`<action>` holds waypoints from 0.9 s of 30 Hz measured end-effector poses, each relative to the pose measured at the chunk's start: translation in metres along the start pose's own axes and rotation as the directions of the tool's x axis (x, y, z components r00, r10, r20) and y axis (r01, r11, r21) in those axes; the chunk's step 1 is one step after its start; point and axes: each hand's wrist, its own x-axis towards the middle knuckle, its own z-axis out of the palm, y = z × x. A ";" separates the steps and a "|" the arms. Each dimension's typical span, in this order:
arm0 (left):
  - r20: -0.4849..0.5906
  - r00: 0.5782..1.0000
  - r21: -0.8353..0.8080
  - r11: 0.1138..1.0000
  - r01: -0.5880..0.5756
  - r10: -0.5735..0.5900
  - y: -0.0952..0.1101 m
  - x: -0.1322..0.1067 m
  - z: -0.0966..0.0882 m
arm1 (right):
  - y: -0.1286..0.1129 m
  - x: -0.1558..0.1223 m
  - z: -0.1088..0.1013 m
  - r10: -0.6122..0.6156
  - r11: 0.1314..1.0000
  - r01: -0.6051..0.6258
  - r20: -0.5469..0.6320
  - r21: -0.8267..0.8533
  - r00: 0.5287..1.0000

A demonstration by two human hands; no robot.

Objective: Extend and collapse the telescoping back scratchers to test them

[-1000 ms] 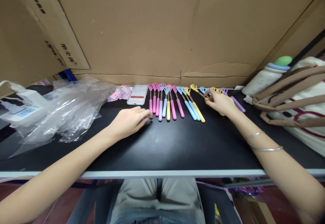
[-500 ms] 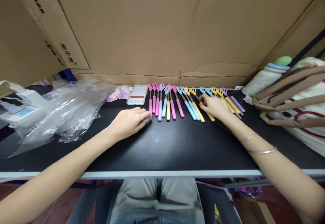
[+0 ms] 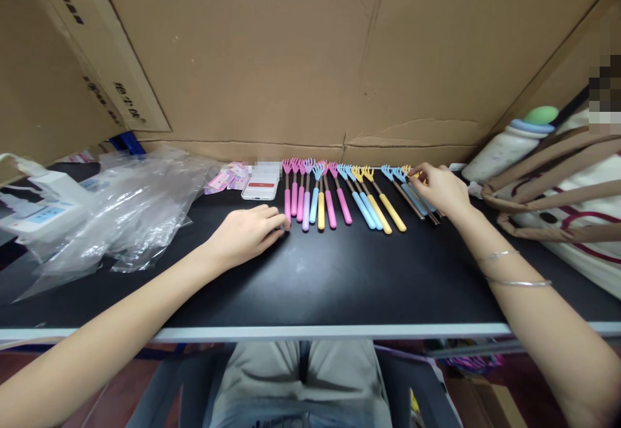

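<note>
Head view — right hand (image 3: 440, 190) seemingly pinching yellow scratcher (image 3: 413, 174), left hand (image 3: 246, 231) loose grip beside pink scratcher (image 3: 288, 194)

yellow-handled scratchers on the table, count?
3 visible: one in the left pink cluster, two mid-row. More may hide under the right hand.

- I see even, moderately bright light from above; the cardboard wall (image 3: 310, 53) is evenly lit.
- The black tabletop (image 3: 339, 279) shows a faint matte sheen, without harsh glare.
- Soft, short shadows sit under the left hand (image 3: 247, 231).
- The plastic bags (image 3: 126, 208) carry pale highlights.
- Wide-angle distortion bends the edges and stretches the forearms.
- Focus is sharp centrally; two patches are pixelated.
</note>
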 end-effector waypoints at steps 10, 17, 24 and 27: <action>0.012 1.000 0.018 1.000 0.020 -0.020 0.000 0.000 0.002 | 0.002 0.001 0.016 -0.088 0.993 0.094 0.087 -0.066 0.992; 0.011 1.000 0.003 1.000 0.023 -0.023 0.000 0.000 0.001 | 0.004 0.001 0.017 -0.074 0.991 0.082 0.085 -0.101 0.994; 0.020 0.999 0.015 1.000 0.025 -0.026 0.001 0.000 0.001 | 0.005 -0.001 0.021 -0.085 0.988 0.095 0.092 -0.120 0.992; 0.026 0.999 0.020 0.999 0.036 -0.037 0.001 0.000 0.001 | 0.005 -0.001 0.024 -0.095 0.985 0.107 0.094 -0.133 0.991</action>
